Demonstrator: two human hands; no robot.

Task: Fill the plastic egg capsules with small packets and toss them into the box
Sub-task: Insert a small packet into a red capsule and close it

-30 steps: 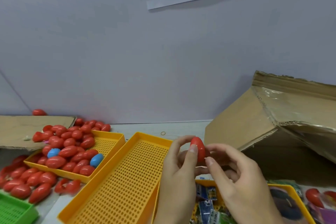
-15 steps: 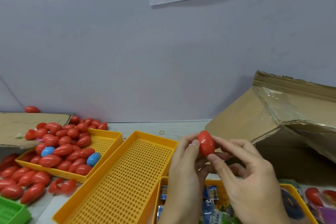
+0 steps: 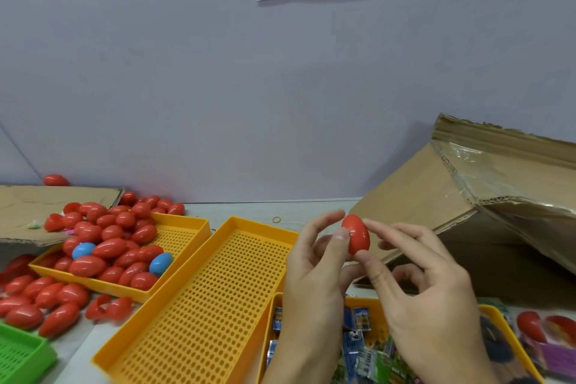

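A closed red egg capsule is held upright between both hands in front of the cardboard box. My left hand pinches its left side with thumb and fingers. My right hand pinches it from the right and below with thumb and forefinger. Below the hands, a yellow tray holds several small packets. A heap of red and blue egg capsules fills another yellow tray at the left.
An empty perforated yellow tray lies in the middle. Loose red capsules lie on the table at the left beside a green tray. A flat cardboard sheet sits at the back left. Red items lie at the right edge.
Both hands have lifted the red capsule slightly and turned it upright. The right fingers have spread around its right side and bottom.
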